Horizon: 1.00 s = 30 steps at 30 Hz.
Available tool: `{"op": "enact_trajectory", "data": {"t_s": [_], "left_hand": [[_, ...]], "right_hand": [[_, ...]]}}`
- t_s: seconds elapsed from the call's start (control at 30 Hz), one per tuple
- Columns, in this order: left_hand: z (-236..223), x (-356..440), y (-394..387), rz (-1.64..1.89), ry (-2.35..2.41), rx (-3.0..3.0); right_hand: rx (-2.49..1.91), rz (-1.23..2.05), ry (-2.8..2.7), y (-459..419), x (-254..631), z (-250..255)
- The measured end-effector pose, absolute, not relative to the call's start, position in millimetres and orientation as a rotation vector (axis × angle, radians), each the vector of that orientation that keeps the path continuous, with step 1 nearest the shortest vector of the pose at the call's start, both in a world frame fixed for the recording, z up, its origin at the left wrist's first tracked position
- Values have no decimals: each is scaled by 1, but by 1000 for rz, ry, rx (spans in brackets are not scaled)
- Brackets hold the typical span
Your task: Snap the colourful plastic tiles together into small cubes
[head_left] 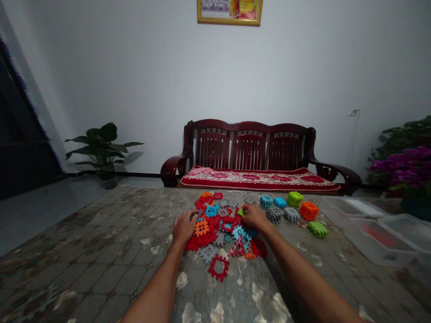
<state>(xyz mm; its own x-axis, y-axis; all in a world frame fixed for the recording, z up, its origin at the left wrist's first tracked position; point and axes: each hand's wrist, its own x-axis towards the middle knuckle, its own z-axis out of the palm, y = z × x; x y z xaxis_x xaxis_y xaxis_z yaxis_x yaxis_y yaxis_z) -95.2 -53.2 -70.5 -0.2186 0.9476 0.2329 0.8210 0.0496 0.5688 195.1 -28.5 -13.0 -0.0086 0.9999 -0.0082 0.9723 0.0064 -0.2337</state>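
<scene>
Red, orange, blue and grey plastic waffle-grid pieces (205, 229) lie heaped on mottled grey tabletop (101, 229). Left hand (184, 228) half-curled, resting on heap; cannot tell if holding anything. Right hand (255, 216) curled, fingertips (245, 210) touching or just beside small green grid piece (240, 212); grip unclear. Chunky multicoloured grid cubes (294, 198) stand beyond right hand; clear plastic bins (377, 237) sit further right.

This is a living room in a home: a dark wooden sofa (251, 150) with a red floral cushion (259, 179) stands against a white wall (101, 67) beneath a framed picture (230, 11), between a leafy potted plant (101, 150) and purple flowers (402, 166).
</scene>
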Motion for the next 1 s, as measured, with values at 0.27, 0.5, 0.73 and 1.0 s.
{"op": "enact_trajectory", "data": {"t_s": [0.27, 0.5, 0.73, 1.0], "left_hand": [[-70, -96, -54, 874, 2106, 1854], [-70, -97, -53, 864, 2095, 1865], [-69, -96, -55, 859, 2107, 1875], [-70, -95, -54, 850, 2116, 1883]], "right_hand": [[-2082, 258, -2106, -25, 195, -20], [-2102, 225, -2178, -27, 188, -12], [-2076, 138, -2243, -31, 183, -8], [-1993, 58, -2120, -37, 193, -8]]}}
